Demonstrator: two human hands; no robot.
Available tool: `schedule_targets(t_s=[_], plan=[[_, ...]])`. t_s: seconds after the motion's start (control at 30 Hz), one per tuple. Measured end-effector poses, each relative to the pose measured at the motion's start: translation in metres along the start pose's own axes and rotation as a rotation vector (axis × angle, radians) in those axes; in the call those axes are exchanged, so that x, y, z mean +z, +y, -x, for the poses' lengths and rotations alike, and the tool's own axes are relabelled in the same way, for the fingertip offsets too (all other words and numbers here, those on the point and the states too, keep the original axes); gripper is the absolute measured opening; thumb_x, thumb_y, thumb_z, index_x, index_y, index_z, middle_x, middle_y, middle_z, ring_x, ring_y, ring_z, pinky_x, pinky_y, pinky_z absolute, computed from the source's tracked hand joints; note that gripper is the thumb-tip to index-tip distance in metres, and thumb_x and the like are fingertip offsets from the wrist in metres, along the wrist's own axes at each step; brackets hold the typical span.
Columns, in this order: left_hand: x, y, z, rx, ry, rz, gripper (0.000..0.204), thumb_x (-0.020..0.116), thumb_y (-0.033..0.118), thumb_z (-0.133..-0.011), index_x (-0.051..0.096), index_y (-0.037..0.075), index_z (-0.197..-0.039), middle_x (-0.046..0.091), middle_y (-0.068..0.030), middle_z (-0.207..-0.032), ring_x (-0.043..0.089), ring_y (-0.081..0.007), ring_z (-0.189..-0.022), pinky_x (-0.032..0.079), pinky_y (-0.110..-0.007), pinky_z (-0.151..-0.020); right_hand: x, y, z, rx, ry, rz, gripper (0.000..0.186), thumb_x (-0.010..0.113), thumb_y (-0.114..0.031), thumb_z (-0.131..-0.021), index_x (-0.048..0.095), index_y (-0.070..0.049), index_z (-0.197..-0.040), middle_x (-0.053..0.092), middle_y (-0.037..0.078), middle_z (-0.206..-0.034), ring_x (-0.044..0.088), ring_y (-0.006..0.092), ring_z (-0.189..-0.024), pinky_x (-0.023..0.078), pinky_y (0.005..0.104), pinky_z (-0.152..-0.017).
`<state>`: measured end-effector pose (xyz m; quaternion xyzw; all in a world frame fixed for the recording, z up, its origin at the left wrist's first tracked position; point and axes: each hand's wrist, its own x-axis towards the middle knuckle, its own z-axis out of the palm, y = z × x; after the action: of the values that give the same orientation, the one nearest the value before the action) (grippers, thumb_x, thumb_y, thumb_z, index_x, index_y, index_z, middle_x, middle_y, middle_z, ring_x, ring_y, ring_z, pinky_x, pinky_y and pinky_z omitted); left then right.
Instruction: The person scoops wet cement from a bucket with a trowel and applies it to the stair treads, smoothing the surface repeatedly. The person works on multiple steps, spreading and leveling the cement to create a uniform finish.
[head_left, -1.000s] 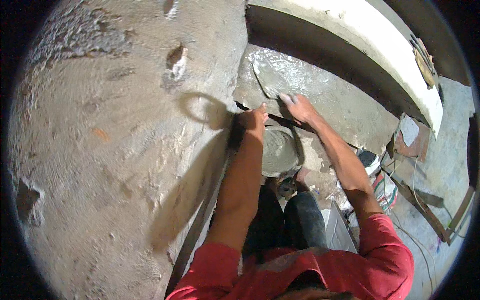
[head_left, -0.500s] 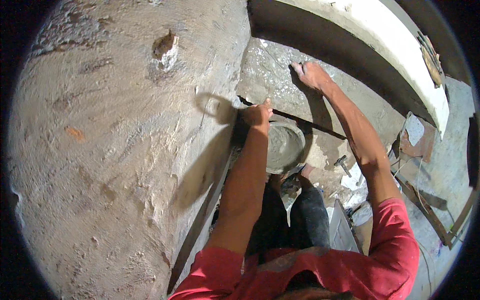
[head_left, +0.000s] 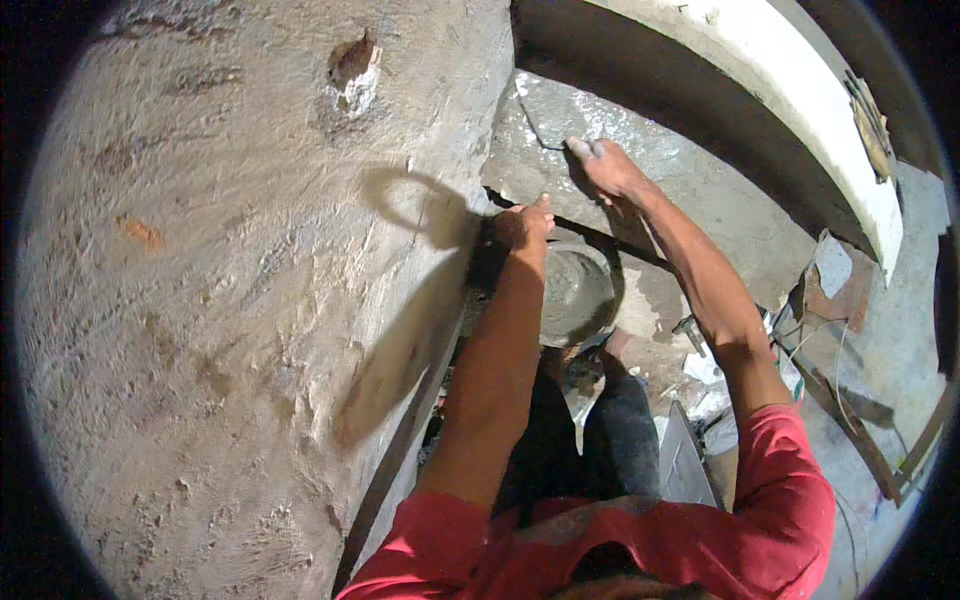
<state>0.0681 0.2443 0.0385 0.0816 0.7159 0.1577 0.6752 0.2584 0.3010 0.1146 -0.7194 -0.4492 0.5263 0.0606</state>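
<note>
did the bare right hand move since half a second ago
Yes: judged against the rough, grey-brown plastered wall, the bare right hand has shifted left, closer to it, and nearer the person.

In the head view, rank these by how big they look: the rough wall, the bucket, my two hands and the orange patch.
1. Wall
2. Bucket, partly hidden
3. Right hand and left hand: too alike to rank
4. Orange patch

2 bare forearms (head_left: 508, 345) reaching forward, left hand (head_left: 526, 224) curled, right hand (head_left: 610, 173) gripping farther out, right elbow (head_left: 748, 352) bent
</note>
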Motion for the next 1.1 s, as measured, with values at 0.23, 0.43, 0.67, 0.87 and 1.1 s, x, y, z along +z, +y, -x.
schedule_targets(t_s=[0.23,0.43,0.67,0.87,1.1], plan=[[0.006,-0.002,0.003,0.061,0.081,0.077,0.053,0.077,0.025,-0.089,0.051,-0.008,-0.122,0.07,-0.022,-0.104,0.07,-0.0298,-0.099,0.056,-0.036,-0.076,0.014,0.029,0.036,-0.176,-0.1,0.472,0.069,0.041,-0.053,-0.101,0.068,0.01,-0.093,0.065,0.035,-0.094,0.063,0.0509,-0.094,0.05,0.0547,-0.087],[-0.006,-0.004,0.013,0.087,-0.013,0.117,0.056,0.07,0.02,-0.093,0.045,-0.009,-0.134,0.065,-0.0234,-0.117,0.066,-0.0349,-0.111,0.055,-0.042,-0.094,0.015,0.053,0.047,-0.165,0.1,0.432,0.063,0.039,-0.047,-0.103,0.068,0.009,-0.098,0.065,0.035,-0.095,0.063,0.051,-0.096,0.049,0.0553,-0.088],[-0.046,-0.029,-0.012,0.267,-0.281,0.249,0.047,0.064,0.025,-0.097,0.053,-0.007,-0.129,0.062,-0.0216,-0.125,0.062,-0.0358,-0.116,0.054,-0.046,-0.097,0.053,0.1,0.105,0.153,0.424,0.028,0.049,0.041,-0.038,-0.103,0.067,0.003,-0.103,0.066,0.033,-0.091,0.065,0.0483,-0.09,0.05,0.0563,-0.081],[-0.047,-0.029,-0.032,0.208,-0.044,0.081,0.018,0.066,0.021,-0.095,0.067,0.004,-0.099,0.069,-0.0028,-0.094,0.068,-0.0203,-0.079,0.055,-0.035,-0.063,0.111,0.066,0.073,-0.05,0.28,0.132,0.044,0.043,-0.035,-0.1,0.066,0.003,-0.101,0.067,0.03,-0.094,0.067,0.0465,-0.089,0.052,0.0559,-0.082],[-0.037,-0.02,-0.018,0.274,-0.024,0.003,0.013,0.068,0.02,-0.093,0.066,0.007,-0.097,0.064,-0.0004,-0.081,0.062,-0.0146,-0.064,0.051,-0.033,-0.056,0.069,0.214,0.152,0.214,0.639,-0.026,0.063,0.039,-0.05,-0.103,0.067,0.007,-0.102,0.067,0.033,-0.095,0.064,0.0518,-0.09,0.049,0.0559,-0.084]])
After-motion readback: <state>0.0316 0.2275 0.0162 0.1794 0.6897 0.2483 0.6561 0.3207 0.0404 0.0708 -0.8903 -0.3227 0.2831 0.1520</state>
